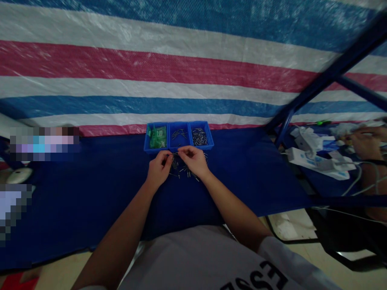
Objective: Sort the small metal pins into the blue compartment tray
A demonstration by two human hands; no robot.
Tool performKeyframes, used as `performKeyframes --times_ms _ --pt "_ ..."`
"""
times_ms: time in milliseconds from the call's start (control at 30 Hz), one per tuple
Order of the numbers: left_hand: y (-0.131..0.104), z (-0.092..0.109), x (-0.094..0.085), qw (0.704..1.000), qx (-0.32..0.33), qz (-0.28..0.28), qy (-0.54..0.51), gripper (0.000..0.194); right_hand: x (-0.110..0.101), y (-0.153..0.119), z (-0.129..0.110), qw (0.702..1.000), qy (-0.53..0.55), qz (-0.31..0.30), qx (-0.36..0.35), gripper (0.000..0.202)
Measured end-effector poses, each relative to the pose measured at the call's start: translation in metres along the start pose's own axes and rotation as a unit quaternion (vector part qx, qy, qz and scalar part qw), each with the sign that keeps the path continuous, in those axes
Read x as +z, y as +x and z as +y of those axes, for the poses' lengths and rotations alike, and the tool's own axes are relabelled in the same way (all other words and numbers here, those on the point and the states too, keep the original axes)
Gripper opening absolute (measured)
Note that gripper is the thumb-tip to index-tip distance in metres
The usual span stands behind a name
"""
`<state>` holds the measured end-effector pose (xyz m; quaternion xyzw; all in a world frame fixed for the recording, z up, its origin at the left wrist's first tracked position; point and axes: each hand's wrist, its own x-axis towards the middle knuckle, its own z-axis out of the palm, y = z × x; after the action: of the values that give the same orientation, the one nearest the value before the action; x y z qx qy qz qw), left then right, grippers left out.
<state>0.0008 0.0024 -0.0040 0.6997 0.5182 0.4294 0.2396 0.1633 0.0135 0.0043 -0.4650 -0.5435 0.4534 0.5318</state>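
My left hand (pixel 159 168) and my right hand (pixel 195 161) meet just in front of the blue bins, fingertips pinched together. Between them is a thin dark metal rod (pixel 175 153), held at both ends; its exact kind is too small to make out. Beneath the hands, loose metal rods (pixel 175 164) are scattered on the blue cloth, partly covered by my right hand. Behind stand three joined blue bins (pixel 179 148). Green plastic packets (pixel 157 137) fill the left one, a few thin rods (pixel 179 133) lie in the middle one, and many short metal pieces (pixel 199 137) in the right one.
A dark blue cloth (pixel 90 193) covers the table, with a striped plastic sheet (pixel 181 72) behind it. To the right are a blue metal frame (pixel 326 72), a white power strip (pixel 317 163) with cables, and another person's arm (pixel 370 149). A white mouse (pixel 19 175) sits far left.
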Motion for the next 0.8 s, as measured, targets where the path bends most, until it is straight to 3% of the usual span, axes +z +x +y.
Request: performKeyframes --times_ms 800 --pt "0.0001 0.0018 -0.0022 1.0 -0.001 -0.001 -0.009 0.019 0.0011 -0.0004 -0.0007 1.0 0.017 -0.015 -0.003 0.017"
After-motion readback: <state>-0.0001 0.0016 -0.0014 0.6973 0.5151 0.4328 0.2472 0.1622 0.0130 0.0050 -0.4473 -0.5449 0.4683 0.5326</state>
